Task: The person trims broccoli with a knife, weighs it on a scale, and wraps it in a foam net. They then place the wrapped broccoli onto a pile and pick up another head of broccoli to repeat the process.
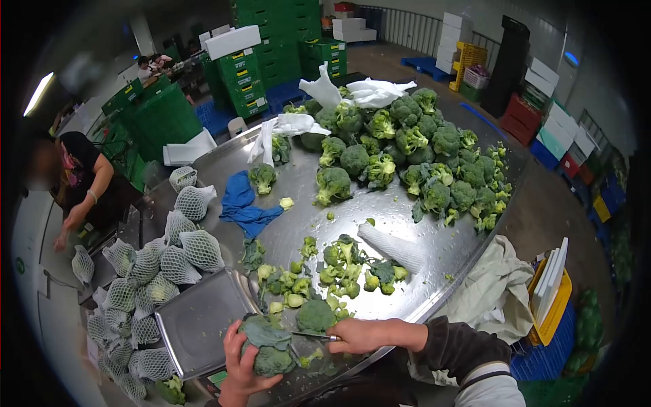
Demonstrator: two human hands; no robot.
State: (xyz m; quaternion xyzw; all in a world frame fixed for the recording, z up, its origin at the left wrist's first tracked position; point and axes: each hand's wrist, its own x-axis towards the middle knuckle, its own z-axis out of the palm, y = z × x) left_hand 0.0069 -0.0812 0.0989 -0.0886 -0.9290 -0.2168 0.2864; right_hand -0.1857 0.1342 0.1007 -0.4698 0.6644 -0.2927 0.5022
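My left hand (239,366) is wrapped round a broccoli head (272,353) with a leaf on it, low over the front edge of the metal table (298,186). In my right hand (359,335) is a knife (315,334), its blade reaching left to the broccoli's stem side. Another broccoli head (315,317) lies just beyond the blade. Cut stems and trimmed florets (346,268) are scattered past it, beside a white foam net sleeve (393,248). A steel scale plate (203,325) lies left of my left hand.
Broccoli heads (407,142) are heaped at the table's far right, with white netting (380,91) on top. Several net-wrapped heads (180,264) pile up at the left. A blue cloth (244,207) lies mid-table. Another person (85,173) stands at left; green crates (241,78) are stacked behind.
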